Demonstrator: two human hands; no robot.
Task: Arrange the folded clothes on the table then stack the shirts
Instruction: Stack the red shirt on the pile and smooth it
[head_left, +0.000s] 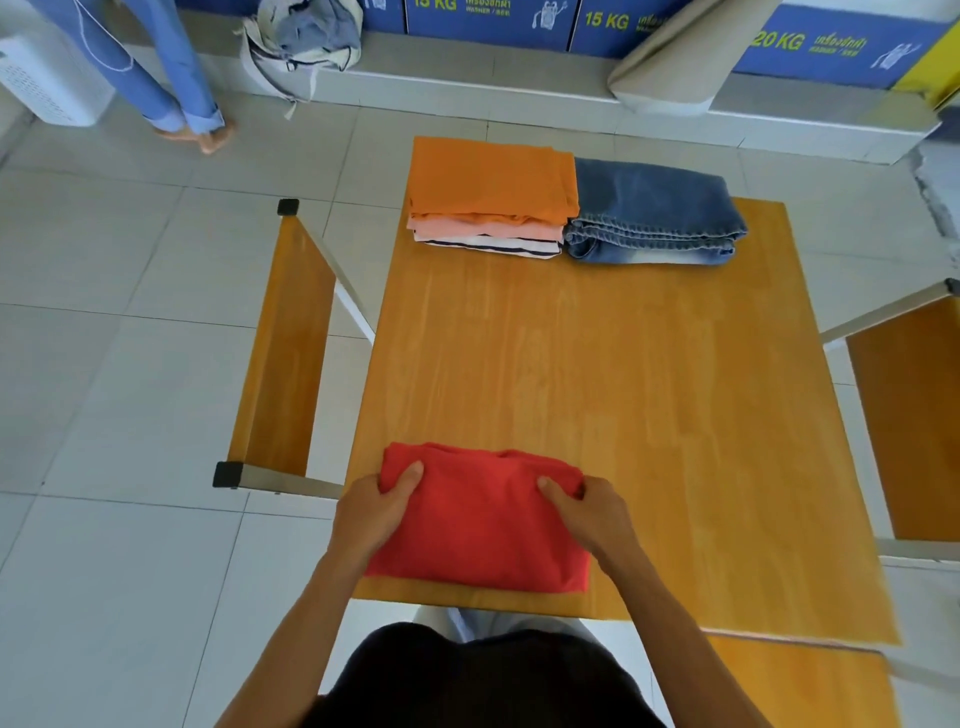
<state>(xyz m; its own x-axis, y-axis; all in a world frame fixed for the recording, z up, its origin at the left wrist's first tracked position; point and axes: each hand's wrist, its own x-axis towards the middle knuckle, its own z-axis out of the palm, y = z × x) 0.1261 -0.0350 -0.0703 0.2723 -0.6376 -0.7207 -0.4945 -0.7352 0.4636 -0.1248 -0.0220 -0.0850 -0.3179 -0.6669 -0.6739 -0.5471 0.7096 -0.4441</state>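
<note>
A folded red shirt (483, 519) lies at the near edge of the wooden table (597, 389). My left hand (376, 512) grips its left side, thumb on top. My right hand (592, 512) grips its right side the same way. At the far edge stands a stack of folded shirts (491, 200): an orange one on top, a pink one under it, a striped white one at the bottom. Folded blue jeans (654, 215) lie right beside that stack, touching it.
Wooden benches flank the table, one on the left (283, 343) and one on the right (909, 415). A person's legs in blue trousers (171, 78) stand on the tiled floor at far left, near a bag of laundry (306, 36). Blue washer panels line the back.
</note>
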